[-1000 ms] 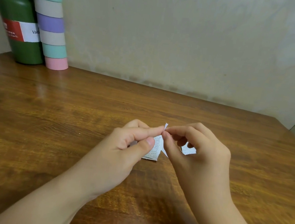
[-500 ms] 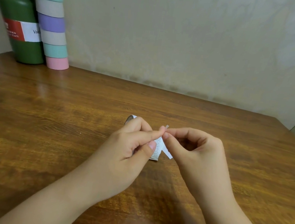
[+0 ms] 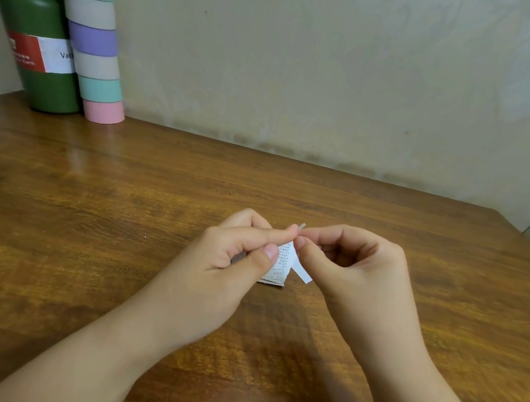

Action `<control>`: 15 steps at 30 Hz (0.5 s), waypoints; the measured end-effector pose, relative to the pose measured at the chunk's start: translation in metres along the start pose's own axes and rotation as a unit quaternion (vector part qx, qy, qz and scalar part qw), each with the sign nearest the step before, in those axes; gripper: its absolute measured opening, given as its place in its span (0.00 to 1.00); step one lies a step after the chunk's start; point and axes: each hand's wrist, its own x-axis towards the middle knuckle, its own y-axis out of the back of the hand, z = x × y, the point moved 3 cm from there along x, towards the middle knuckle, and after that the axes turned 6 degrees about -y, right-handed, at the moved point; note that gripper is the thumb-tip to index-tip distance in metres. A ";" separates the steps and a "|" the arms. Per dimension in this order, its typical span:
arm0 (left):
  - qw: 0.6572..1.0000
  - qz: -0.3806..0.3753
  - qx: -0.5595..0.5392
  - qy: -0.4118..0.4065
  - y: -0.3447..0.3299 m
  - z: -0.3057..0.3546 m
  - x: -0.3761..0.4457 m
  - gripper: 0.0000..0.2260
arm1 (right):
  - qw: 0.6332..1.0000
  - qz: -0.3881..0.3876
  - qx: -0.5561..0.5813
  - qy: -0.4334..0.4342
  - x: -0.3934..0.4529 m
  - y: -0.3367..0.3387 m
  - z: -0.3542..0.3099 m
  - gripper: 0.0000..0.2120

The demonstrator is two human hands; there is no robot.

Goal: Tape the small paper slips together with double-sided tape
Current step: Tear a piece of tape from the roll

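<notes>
Over the middle of the wooden table (image 3: 117, 249), my left hand (image 3: 225, 269) pinches a small stack of printed paper slips (image 3: 281, 264) between thumb and forefinger. My right hand (image 3: 355, 272) pinches a narrow white strip (image 3: 301, 272) at the top edge of the slips, thumb and forefinger tips pressed together against my left fingertip. The strip's lower end hangs free to the right of the slips, and a tiny end (image 3: 302, 226) pokes up above the fingertips. Most of the slips are hidden behind my left fingers.
A green flask (image 3: 38, 49) with a red and white label stands at the far left by the wall. A tall tube with pastel bands (image 3: 92, 46) leans beside it. The table's right edge (image 3: 526, 239) runs close to the wall corner.
My right hand's fingers have curled in tighter, and the loose paper seen behind them a second ago is out of sight. The white strip now hangs lower beside the slips.
</notes>
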 end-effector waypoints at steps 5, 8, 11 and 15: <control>0.999 0.009 -0.034 0.019 0.001 -0.001 0.000 0.15 | 1.000 -0.006 0.001 0.004 0.001 0.001 0.000 0.05; 0.998 0.015 -0.061 0.029 0.002 -0.001 0.001 0.15 | 1.000 -0.009 -0.002 0.006 0.001 0.001 -0.001 0.05; 0.996 0.019 -0.083 0.039 0.002 -0.001 0.001 0.15 | 1.000 -0.009 -0.006 0.008 0.001 0.002 -0.001 0.05; 0.994 0.021 -0.091 0.052 0.002 0.000 0.001 0.15 | 1.000 -0.007 0.000 0.006 0.001 0.002 0.000 0.05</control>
